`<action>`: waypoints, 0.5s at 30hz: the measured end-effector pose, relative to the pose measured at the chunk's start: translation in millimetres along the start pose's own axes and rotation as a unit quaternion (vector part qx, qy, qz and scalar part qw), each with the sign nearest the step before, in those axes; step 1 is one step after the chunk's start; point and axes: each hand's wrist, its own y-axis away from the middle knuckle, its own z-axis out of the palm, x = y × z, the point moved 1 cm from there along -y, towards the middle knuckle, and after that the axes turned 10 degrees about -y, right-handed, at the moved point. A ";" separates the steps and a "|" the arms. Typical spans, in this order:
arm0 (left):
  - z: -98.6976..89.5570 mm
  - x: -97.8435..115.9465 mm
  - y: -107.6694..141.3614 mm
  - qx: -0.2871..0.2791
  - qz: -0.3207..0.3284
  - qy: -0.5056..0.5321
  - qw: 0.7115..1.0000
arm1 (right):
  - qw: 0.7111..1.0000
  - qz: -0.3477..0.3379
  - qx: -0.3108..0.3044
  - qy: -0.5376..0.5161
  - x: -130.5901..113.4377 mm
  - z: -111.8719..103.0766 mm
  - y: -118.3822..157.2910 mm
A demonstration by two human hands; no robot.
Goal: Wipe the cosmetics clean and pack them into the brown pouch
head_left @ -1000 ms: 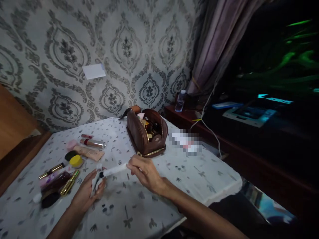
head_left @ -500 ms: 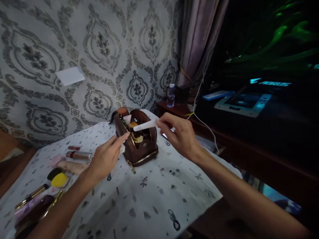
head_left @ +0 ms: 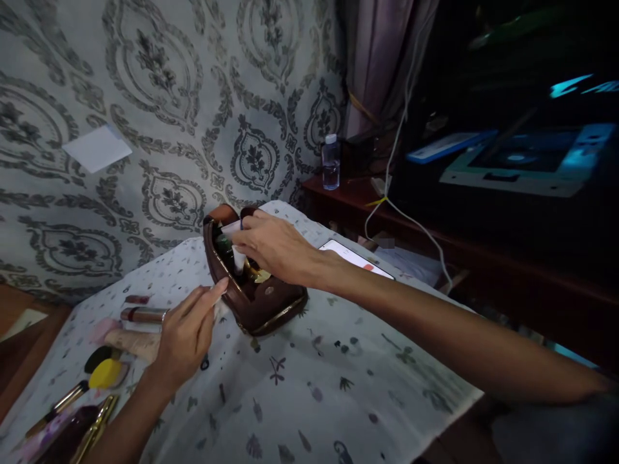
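One slim white tube, right grip pinching it, stands in the leathery bag; left grip pinches, perhaps, crumpled tissue.

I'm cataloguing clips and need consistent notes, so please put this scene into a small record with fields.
Right hand: holds a white tube at the bag's opening
Left hand: beside the bag, holding a white scrap, mostly hidden
Brown bag: unzipped, items inside
Surface: patterned cloth
Left of bag: beige tube, yellow-topped jar, other cosmetics
Right of bag: phone, screen lit
Behind: clear bottle, upright
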 end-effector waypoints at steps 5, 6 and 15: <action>1.7 0.9 3.3 0.020 0.008 0.024 0.999 | 0.999 -0.020 -0.037 -0.008 3.3 16.0 -15.3; 1.9 0.9 3.9 0.021 0.008 0.024 0.999 | 0.999 -0.015 -0.050 -0.008 3.6 18.1 -18.4; 3.0 -0.3 5.2 0.026 0.001 0.020 0.999 | 0.984 0.063 -0.164 0.013 -5.9 28.0 -33.2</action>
